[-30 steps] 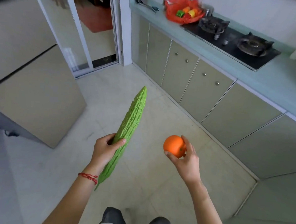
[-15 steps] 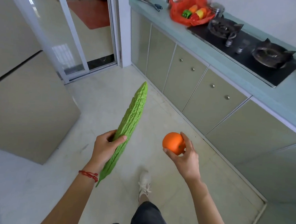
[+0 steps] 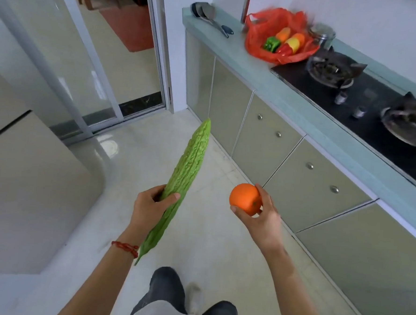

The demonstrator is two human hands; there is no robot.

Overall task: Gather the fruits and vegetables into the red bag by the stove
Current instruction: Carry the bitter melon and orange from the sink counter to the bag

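Red bag (image 3: pixel 262 47) sits on the counter (image 3: pixel 291 99), just beside the left end of the stove (image 3: pixel 366 103). Its top is wide open. Inside it lie a green pepper (image 3: pixel 272 44), a red pepper (image 3: pixel 283 49), and some yellow and orange food I cannot name. A shiny jar (image 3: pixel 323 36) stands just behind the bag. Two spoons (image 3: pixel 210 17) lie on the counter to the left of it, near the end.

A person stands on the floor (image 3: pixel 197 229), well apart from the bag. The left hand (image 3: pixel 150 206) holds a long bumpy gourd (image 3: pixel 183 180) low down on its length. The fingers and thumb curl round it. The gourd tilts, with its blunt tip up and pointing toward the counter and its thin tip down by the wrist. A red string (image 3: pixel 126 247) is tied round that wrist.

The right hand (image 3: pixel 263 215) holds an orange (image 3: pixel 245 198) in its fingertips. The thumb is under it and the fingers curl over its right side. The orange hangs in the air in front of the cabinets (image 3: pixel 286 167).

Both hands are out in front of the person. Dark trousers and a pale shoe (image 3: pixel 194 300) show at the bottom. A glass door (image 3: pixel 80 71) is on the left, past a big pale box (image 3: pixel 29 195).
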